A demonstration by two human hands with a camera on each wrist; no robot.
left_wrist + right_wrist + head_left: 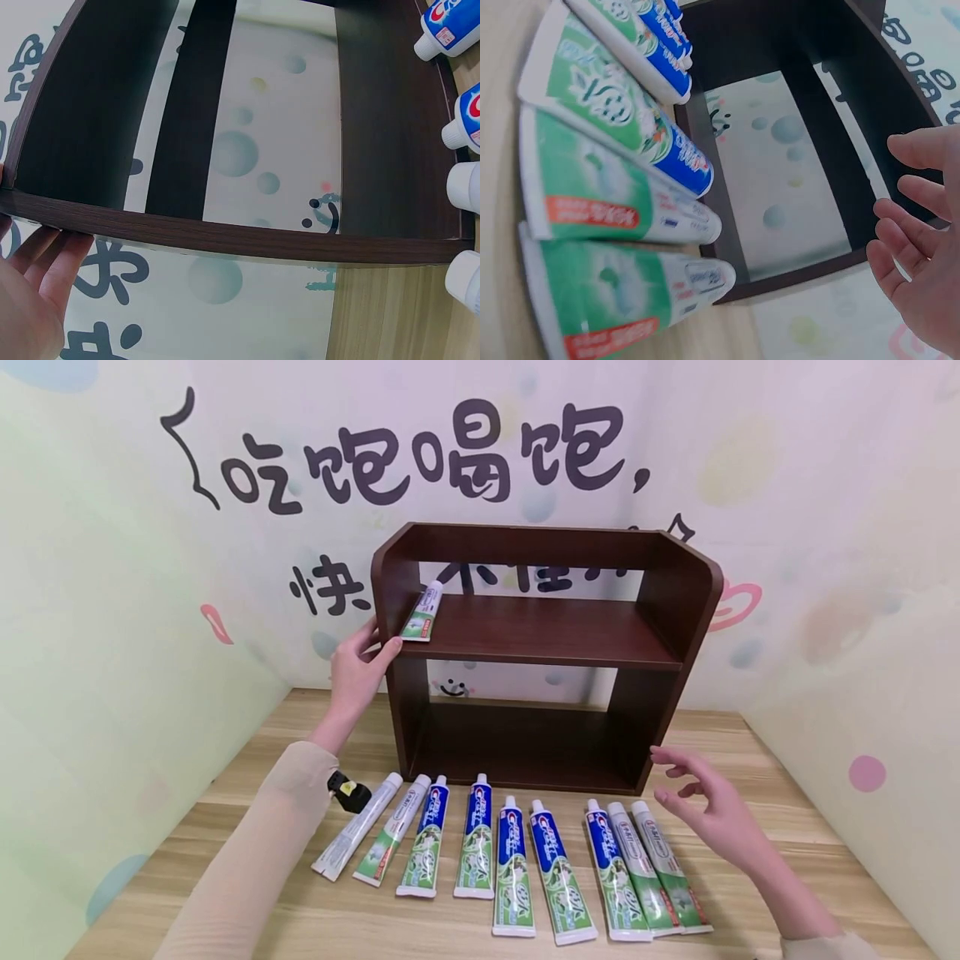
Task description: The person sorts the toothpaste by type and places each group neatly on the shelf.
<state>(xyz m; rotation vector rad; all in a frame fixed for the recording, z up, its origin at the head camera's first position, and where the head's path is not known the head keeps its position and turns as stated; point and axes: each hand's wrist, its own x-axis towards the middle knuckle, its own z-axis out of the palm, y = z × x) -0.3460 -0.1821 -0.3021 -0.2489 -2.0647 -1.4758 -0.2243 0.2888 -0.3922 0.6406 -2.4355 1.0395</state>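
A dark brown two-tier wooden shelf (555,631) stands on the table. My left hand (362,670) holds its left side panel, thumb at the front edge by the upper board and fingers against the outer face. One green-and-white toothpaste tube (422,612) lies on the upper board at the left, its cap toward the back, close to that thumb. In the left wrist view the fingers (58,262) touch the panel's outside. My right hand (708,810), fingers loosely bent and holding nothing, hovers by the shelf's lower right front, above the rightmost toothpaste tubes (667,868).
Before the shelf, several blue-and-green Crest tubes (513,868) lie in a row with caps toward it. Two paler tubes, one a white tube (360,827), lie at the left end. A small black device (349,792) is at the left sleeve. Patterned walls (847,610) enclose the wooden table (255,910).
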